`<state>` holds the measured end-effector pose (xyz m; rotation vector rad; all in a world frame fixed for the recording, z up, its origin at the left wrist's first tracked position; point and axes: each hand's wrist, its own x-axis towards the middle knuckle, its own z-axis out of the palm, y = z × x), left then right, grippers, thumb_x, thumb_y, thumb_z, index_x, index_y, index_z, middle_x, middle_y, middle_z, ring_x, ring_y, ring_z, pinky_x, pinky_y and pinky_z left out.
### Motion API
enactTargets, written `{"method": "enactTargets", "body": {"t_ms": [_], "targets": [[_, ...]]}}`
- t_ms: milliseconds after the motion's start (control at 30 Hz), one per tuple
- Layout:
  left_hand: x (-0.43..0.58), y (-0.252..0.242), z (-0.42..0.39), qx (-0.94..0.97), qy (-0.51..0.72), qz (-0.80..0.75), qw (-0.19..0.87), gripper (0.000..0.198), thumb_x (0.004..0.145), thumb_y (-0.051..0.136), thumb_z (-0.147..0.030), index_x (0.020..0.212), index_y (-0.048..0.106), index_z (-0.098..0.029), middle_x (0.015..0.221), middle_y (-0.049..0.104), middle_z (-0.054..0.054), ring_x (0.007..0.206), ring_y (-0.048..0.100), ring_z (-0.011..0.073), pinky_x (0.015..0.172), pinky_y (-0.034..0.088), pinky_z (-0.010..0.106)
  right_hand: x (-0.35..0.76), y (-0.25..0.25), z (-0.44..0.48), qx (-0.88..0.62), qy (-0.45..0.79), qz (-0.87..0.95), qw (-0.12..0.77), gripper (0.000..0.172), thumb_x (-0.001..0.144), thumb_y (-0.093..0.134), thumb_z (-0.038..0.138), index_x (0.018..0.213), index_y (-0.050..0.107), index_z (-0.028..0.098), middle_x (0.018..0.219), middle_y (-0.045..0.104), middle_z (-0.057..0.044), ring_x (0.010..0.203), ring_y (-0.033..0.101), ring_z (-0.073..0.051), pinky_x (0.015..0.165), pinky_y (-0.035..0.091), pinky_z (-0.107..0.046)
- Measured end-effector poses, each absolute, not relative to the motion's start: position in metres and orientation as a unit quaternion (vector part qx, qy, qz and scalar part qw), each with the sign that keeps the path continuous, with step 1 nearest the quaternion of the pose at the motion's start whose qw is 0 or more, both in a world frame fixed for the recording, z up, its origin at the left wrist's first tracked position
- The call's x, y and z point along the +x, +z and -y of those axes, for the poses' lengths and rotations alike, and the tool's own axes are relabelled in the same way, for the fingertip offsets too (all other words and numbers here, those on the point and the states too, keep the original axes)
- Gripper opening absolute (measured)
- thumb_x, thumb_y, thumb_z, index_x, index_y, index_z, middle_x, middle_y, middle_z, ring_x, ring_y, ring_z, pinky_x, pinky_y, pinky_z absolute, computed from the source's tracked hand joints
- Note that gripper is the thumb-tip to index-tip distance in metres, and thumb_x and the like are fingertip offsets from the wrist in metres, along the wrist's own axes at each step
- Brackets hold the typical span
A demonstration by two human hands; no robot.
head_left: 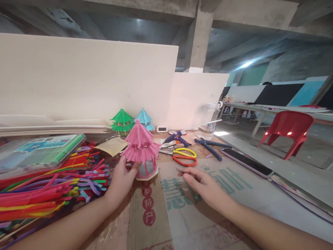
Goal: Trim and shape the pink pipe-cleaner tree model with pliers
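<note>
A pink tiered pavilion model of fuzzy pipe cleaners stands upright in the middle of the table, on a pale flat base. My left hand is closed on its lower left side, thumb against the part under the roof. To the right of the model, my right hand pinches a thin dark pointed thing, too small to name for sure; its tip points left towards the model without touching it. Behind the model stand a green pavilion model and a light blue one.
Pipe cleaners in many colours and a plastic case lie on the left. Scissors, a blue glue gun, pliers, a water jug and a phone lie or stand behind and right. A white board rises behind.
</note>
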<state>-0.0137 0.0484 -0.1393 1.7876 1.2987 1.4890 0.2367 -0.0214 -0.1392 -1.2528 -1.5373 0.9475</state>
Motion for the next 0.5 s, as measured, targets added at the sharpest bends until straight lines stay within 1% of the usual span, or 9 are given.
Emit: {"method": "enactTargets", "body": {"t_ms": [100,267,400,433,500], "targets": [[-0.0124,-0.1385,-0.0456,0.651,0.552,-0.469,0.225,0.028,0.077,0.057,-0.045,0.089,0.053,-0.020,0.084,0.065,0.003,0.082,0.062,0.0221,0.072,0.049,0.032,0.2362,-0.1366,0.0221,-0.513,0.371,0.632,0.446,0.040,0.079,0.054,0.058,0.081,0.062,0.019,0.077,0.059,-0.004,0.073,0.054,-0.019,0.066,0.046,-0.029],[-0.0088,-0.1395,-0.0399,0.723,0.485,-0.442,0.216,0.028,0.075,0.058,-0.047,0.081,0.054,-0.021,0.082,0.062,0.004,0.078,0.059,0.0219,0.070,0.049,0.033,0.2352,-0.1358,0.0227,-0.510,0.375,0.631,0.449,0.042,0.079,0.055,0.059,0.084,0.063,0.018,0.078,0.059,-0.004,0.074,0.054,-0.019,0.068,0.045,-0.030],[-0.0077,-0.1396,-0.0380,0.731,0.459,-0.453,0.222,0.028,0.076,0.058,-0.048,0.076,0.055,-0.020,0.075,0.061,0.003,0.071,0.057,0.0211,0.065,0.047,0.032,0.2347,-0.1352,0.0238,-0.510,0.372,0.623,0.463,0.047,0.078,0.056,0.064,0.085,0.063,0.018,0.075,0.057,-0.002,0.068,0.051,-0.017,0.063,0.043,-0.028],[-0.0077,-0.1397,-0.0380,0.732,0.452,-0.458,0.223,0.027,0.076,0.058,-0.047,0.075,0.056,-0.020,0.075,0.061,0.003,0.071,0.058,0.0214,0.065,0.047,0.032,0.2349,-0.1347,0.0240,-0.511,0.367,0.621,0.468,0.048,0.078,0.055,0.065,0.084,0.063,0.018,0.072,0.056,-0.001,0.066,0.050,-0.016,0.061,0.042,-0.027],[-0.0077,-0.1404,-0.0385,0.744,0.437,-0.453,0.224,0.025,0.077,0.057,-0.044,0.079,0.061,-0.019,0.079,0.064,0.005,0.077,0.060,0.0228,0.069,0.047,0.033,0.2356,-0.1331,0.0244,-0.510,0.362,0.619,0.474,0.052,0.077,0.054,0.069,0.079,0.062,0.018,0.067,0.051,0.001,0.061,0.046,-0.014,0.056,0.040,-0.026]]}}
